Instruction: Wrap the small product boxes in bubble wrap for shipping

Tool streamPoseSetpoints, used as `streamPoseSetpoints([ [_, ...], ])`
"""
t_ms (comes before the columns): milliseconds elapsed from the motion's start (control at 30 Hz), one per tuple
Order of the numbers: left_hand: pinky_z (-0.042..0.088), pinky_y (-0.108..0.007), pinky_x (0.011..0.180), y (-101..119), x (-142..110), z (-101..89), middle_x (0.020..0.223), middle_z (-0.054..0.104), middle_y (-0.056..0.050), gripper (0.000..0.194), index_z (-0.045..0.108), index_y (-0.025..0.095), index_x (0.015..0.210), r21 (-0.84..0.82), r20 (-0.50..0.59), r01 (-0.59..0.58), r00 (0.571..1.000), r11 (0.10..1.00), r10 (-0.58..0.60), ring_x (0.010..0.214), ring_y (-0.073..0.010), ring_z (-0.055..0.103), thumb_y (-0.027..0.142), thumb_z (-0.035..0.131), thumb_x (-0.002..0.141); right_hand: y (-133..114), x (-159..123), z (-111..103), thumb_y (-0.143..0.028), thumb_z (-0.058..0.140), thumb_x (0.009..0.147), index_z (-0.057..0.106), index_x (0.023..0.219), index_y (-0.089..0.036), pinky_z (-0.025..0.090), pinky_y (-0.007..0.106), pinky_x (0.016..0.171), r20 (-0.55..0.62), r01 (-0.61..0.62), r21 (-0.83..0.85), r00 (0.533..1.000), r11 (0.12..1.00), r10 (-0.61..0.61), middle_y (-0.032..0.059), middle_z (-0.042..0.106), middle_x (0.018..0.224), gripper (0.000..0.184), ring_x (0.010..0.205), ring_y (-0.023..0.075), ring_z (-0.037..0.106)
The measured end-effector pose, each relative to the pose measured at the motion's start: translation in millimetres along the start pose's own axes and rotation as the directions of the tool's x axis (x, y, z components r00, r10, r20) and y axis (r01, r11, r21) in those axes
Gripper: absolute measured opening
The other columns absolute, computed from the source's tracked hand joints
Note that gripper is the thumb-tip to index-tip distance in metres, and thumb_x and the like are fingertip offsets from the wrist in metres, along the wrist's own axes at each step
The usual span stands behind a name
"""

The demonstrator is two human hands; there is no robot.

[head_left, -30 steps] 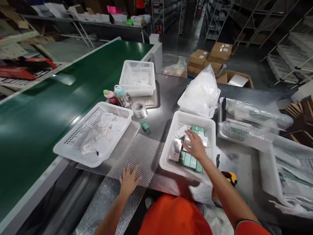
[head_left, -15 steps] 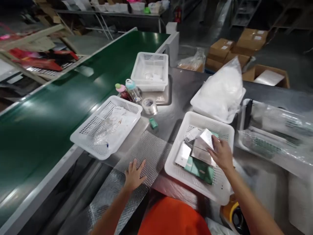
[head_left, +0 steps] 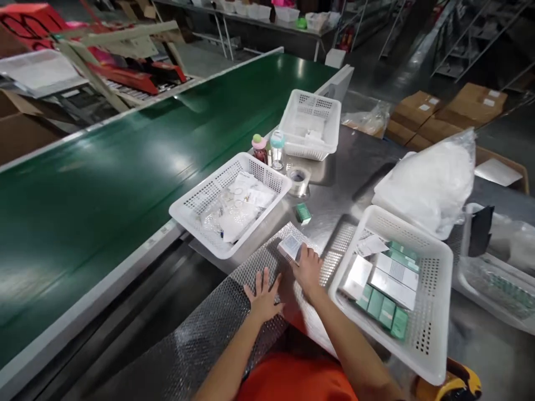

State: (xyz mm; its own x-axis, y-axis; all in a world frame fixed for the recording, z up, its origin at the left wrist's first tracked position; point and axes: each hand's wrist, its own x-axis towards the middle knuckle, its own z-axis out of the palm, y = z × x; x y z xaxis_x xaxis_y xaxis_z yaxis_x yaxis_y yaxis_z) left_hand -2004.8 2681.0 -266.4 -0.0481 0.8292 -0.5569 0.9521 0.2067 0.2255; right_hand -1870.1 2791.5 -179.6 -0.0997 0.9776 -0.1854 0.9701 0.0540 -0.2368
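A sheet of bubble wrap (head_left: 234,295) runs from the metal table down over its near edge. My left hand (head_left: 264,296) lies on it with the fingers spread. Just to the right, my right hand (head_left: 308,268) grips a small white box (head_left: 290,246) at the sheet's far end. To the right stands a white basket (head_left: 434,289) with several green boxes (head_left: 381,305) and white boxes (head_left: 393,278) in it. Beyond the bubble wrap lies a small green box (head_left: 304,213), touched by neither hand.
A white basket (head_left: 188,214) with papers and clear bags stands at left, beside the green conveyor belt (head_left: 137,167). Behind it are two small bottles (head_left: 277,150), a tape roll (head_left: 298,181) and another white basket (head_left: 334,120). A plastic bag (head_left: 434,178) bulges at right.
My right hand has moved left from the right-hand basket, bringing a white box over the bubble wrap. My left hand stays spread on the sheet. The view has swung left.
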Motion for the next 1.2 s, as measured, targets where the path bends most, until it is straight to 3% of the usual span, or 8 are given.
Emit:
streamPoseSetpoints([
  [200, -0.008, -0.083, 0.104, -4, 3, -1.4, 0.166, -0.016, -0.009, 0.098, 0.01, 0.044, 0.157, -0.1, 0.011, -0.016, 1.0, 0.995, 0.017, 0.15, -0.044, -0.018, 0.049, 0.069, 0.079, -4, -11, 36, -0.035, 0.057, 0.094, 0.041, 0.148, -0.01, 0.04, 0.045, 0.098, -0.031, -0.007, -0.042, 0.999, 0.999, 0.006, 0.021, 0.058, 0.132, 0.062, 0.119, 0.0346, 0.053],
  [567, -0.011, -0.082, 0.104, -7, 2, 0.6, 0.166, -0.017, -0.008, 0.095, 0.014, 0.042, 0.157, -0.15, 0.007, -0.031, 0.999, 0.988, 0.032, 0.15, -0.0436, -0.019, 0.05, 0.068, 0.079, -6, -16, 54, -0.036, 0.058, 0.093, 0.038, 0.15, -0.01, 0.037, 0.045, 0.099, -0.03, 0.042, -0.096, 0.999, 0.995, -0.045, 0.0217, 0.056, 0.135, 0.066, 0.119, 0.0337, 0.051],
  [700, -0.008, -0.082, 0.105, -5, -1, -3.0, 0.168, -0.013, -0.01, 0.095, 0.016, 0.041, 0.157, -0.128, 0.006, -0.025, 1.0, 0.991, 0.026, 0.151, -0.0439, -0.016, 0.048, 0.07, 0.079, -5, -14, 47, -0.044, 0.055, 0.094, 0.036, 0.151, -0.01, 0.034, 0.049, 0.103, -0.019, 0.032, -0.063, 0.999, 0.997, -0.034, 0.0238, 0.052, 0.139, 0.069, 0.124, 0.0353, 0.047],
  [833, -0.005, -0.083, 0.106, 3, -11, -18.8, 0.169, 0.005, -0.013, 0.083, 0.035, 0.036, 0.154, -0.207, -0.101, -0.035, 0.995, 0.978, 0.014, 0.153, -0.0461, -0.004, 0.043, 0.071, 0.079, 6, 20, 21, -0.043, 0.04, 0.101, 0.036, 0.15, -0.011, 0.033, 0.044, 0.108, 0.029, -0.16, -0.023, 0.987, 0.987, 0.16, 0.0223, 0.044, 0.148, 0.059, 0.136, 0.0326, 0.04],
  [900, 0.001, -0.078, 0.111, 9, -11, -29.0, 0.164, 0.027, -0.019, 0.062, 0.054, 0.026, 0.143, -0.349, -0.241, -0.035, 0.969, 0.936, -0.054, 0.152, -0.0451, 0.012, 0.039, 0.065, 0.083, 15, 46, 9, -0.029, 0.039, 0.1, 0.039, 0.147, -0.011, 0.033, 0.041, 0.108, 0.073, -0.241, -0.047, 0.967, 0.969, 0.244, 0.022, 0.046, 0.145, 0.05, 0.135, 0.0305, 0.042],
  [967, 0.019, -0.068, 0.115, 17, -4, -37.5, 0.145, 0.052, -0.023, 0.043, 0.068, 0.017, 0.125, -0.562, -0.322, -0.045, 0.932, 0.826, -0.167, 0.142, -0.0404, 0.036, 0.034, 0.06, 0.086, 25, 69, 4, -0.019, 0.045, 0.095, 0.047, 0.14, -0.009, 0.036, 0.043, 0.105, 0.122, -0.292, -0.073, 0.947, 0.954, 0.299, 0.0232, 0.051, 0.138, 0.046, 0.129, 0.0317, 0.048],
  [1067, 0.048, -0.046, 0.099, 28, 18, -43.9, 0.107, 0.07, -0.018, 0.031, 0.071, 0.011, 0.106, -0.763, -0.265, -0.044, 0.932, 0.645, -0.249, 0.106, -0.0283, 0.064, 0.032, 0.058, 0.088, 38, 90, 3, -0.02, 0.057, 0.092, 0.052, 0.133, -0.008, 0.038, 0.046, 0.101, 0.177, -0.314, -0.097, 0.928, 0.944, 0.327, 0.0236, 0.057, 0.129, 0.044, 0.12, 0.0323, 0.054],
  [1200, 0.055, -0.036, 0.084, 30, 30, -45.0, 0.091, 0.071, -0.012, 0.027, 0.069, 0.011, 0.103, -0.793, -0.193, 0.01, 0.944, 0.609, -0.267, 0.083, -0.0214, 0.068, 0.031, 0.054, 0.091, 45, 94, -5, -0.027, 0.063, 0.091, 0.06, 0.124, -0.01, 0.038, 0.046, 0.098, 0.192, -0.261, -0.11, 0.941, 0.959, 0.278, 0.0216, 0.058, 0.126, 0.037, 0.117, 0.0318, 0.054],
])
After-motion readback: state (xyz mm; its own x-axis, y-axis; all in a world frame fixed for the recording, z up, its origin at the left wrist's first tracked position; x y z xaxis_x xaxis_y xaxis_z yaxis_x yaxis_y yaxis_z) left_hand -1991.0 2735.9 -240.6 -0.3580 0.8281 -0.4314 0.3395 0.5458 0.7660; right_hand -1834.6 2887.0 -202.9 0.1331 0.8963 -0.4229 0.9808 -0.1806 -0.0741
